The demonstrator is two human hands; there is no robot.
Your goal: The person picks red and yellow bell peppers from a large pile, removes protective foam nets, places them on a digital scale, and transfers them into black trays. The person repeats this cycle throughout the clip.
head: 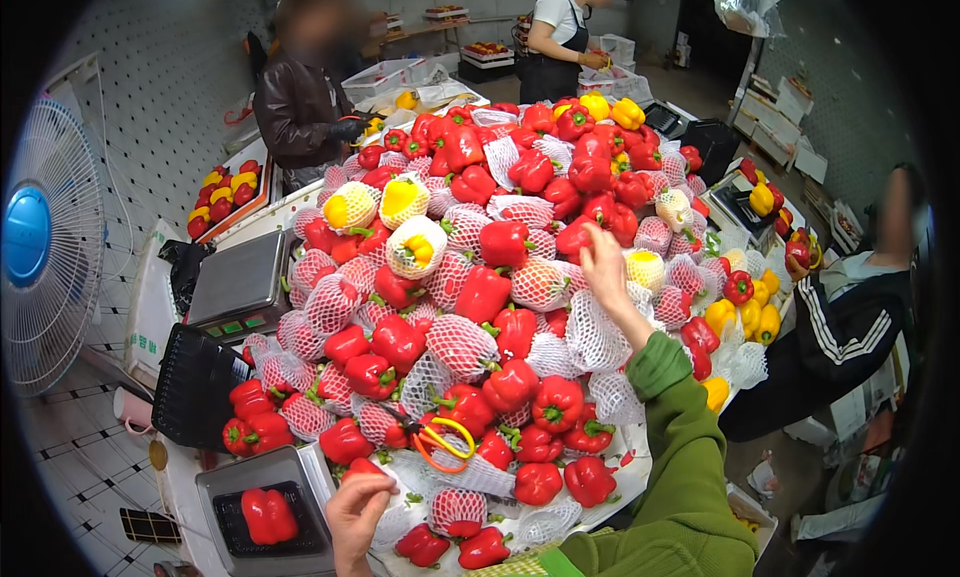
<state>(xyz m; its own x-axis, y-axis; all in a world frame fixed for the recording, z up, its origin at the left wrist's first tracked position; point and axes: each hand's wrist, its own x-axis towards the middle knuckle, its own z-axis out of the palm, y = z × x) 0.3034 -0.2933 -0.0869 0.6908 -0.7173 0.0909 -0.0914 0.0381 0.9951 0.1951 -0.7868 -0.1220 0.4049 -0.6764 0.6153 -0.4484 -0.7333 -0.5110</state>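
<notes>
A large heap of red bell peppers, many in white foam net sleeves, fills the table before me. My right hand (606,269) reaches into the heap, its fingertips at a red bell pepper (574,236); whether they grip it is unclear. Low in the view, my left hand (360,506) is beside a red pepper (363,468), fingers bent; I cannot tell if it holds anything. Scissors with yellow and orange handles (450,442) lie on the peppers between my hands. One red pepper (268,515) rests in a black tray (225,502) on a scale at lower left.
A second scale (238,277) and black plastic trays (196,386) stand left, beyond them a fan (52,239). Yellow peppers (750,314) lie at right. Co-workers (304,112) stand at far left, at the back and at right (847,337). A pink mug (133,410) is near the left edge.
</notes>
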